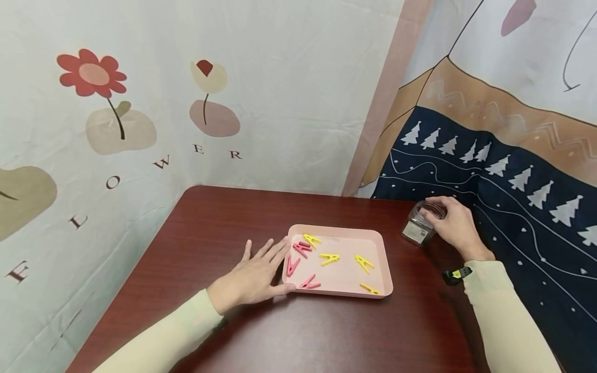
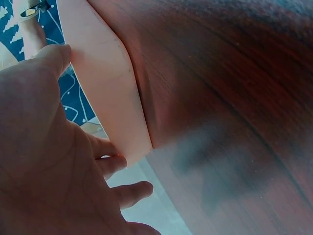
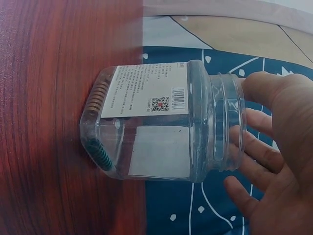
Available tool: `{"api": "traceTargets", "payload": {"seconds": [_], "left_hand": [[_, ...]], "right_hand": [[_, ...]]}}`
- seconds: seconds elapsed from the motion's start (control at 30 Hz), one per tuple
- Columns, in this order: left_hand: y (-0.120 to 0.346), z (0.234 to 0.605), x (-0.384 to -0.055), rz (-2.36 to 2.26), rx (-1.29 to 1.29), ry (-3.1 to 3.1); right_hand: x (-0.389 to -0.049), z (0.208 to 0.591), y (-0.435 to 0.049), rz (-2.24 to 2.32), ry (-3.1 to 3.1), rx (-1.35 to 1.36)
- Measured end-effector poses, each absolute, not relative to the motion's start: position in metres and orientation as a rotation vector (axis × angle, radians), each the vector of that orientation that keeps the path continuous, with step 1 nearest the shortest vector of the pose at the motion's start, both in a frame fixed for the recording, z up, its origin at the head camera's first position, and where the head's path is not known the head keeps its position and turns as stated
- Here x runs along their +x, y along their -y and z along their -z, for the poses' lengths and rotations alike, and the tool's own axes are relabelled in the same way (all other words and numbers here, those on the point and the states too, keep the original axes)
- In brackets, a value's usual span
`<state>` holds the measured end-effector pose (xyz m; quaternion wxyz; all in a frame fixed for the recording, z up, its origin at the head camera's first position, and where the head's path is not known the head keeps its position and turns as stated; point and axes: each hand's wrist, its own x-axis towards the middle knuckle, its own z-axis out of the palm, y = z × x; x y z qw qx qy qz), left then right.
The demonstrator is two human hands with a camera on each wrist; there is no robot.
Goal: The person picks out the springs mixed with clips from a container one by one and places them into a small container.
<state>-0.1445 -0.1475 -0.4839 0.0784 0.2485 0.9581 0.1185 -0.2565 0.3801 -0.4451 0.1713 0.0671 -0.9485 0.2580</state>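
Note:
A shallow pink tray (image 1: 342,282) lies on the table with several pink clothespins (image 1: 292,267) at its left and several yellow clothespins (image 1: 329,258) spread to the right. My left hand (image 1: 252,278) touches the tray's left side, fingers spread and straight, thumb at the near corner. Over at the table's right edge, my right hand (image 1: 453,228) holds a clear plastic jar (image 3: 161,122) by its open rim, thumb on one side and fingers on the other. In the right wrist view the jar bears a white label (image 3: 146,88), and a brown coil (image 3: 99,95) and a green coil (image 3: 99,154) lie at its bottom.
The dark reddish table (image 1: 224,223) has a rounded far left corner. A white curtain (image 1: 289,103) with printed flowers hangs behind it. Along the right side hangs a navy cloth (image 1: 513,223) with white trees, close beside the right arm.

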Motion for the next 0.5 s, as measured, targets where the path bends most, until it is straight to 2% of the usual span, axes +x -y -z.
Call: {"api": "traceTargets", "payload": {"seconds": [0.5], "left_hand": [[0.1483, 0.4844, -0.1449, -0.358, 0.751, -2.869]], "right_hand": [[-0.2552, 0.4434, -0.3753, -0.719, 2.666, 0.217]]}}
